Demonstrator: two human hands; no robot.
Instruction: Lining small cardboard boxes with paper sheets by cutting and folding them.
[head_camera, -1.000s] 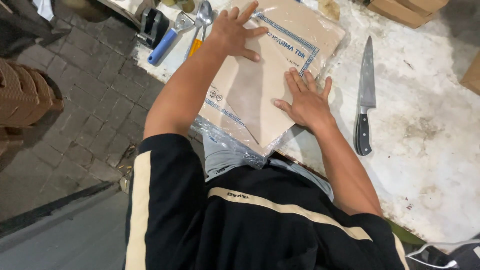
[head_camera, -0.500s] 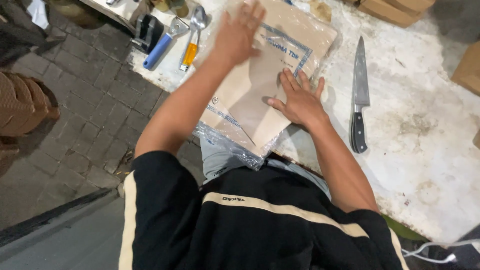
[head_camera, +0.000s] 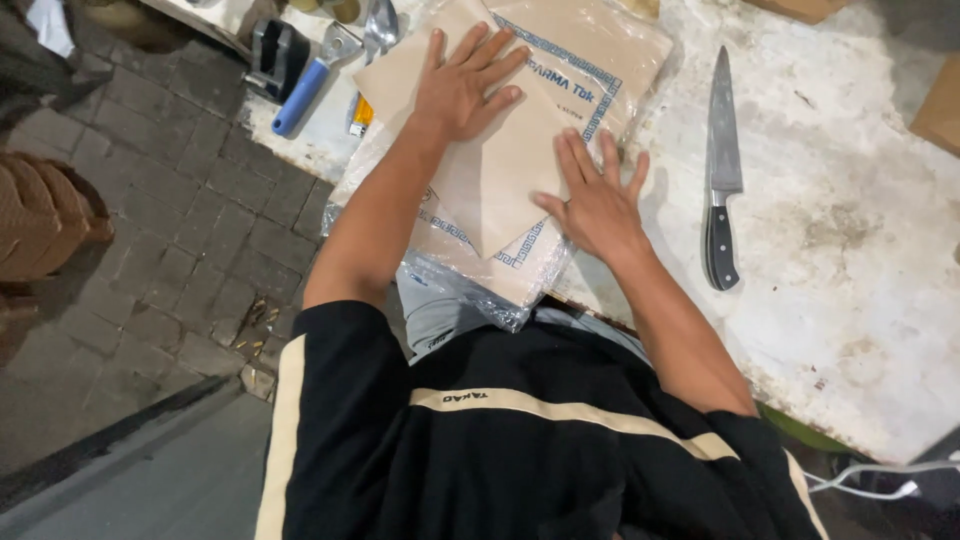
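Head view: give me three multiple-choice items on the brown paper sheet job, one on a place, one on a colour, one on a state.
1. Where does the knife lie?
A. right of the paper stack
B. under the stack
C. on the floor

2. What colour is the handle of the tool at the table's far left?
A. red
B. blue
C. green

3. How are the hands placed?
A. both gripping the knife
B. both flat on the brown paper sheet
C. both off the table

Answers: 1 A, the knife rests on the white table beside the stack. 2 B, its grip is blue. 3 B, left hand and right hand press down with fingers spread.
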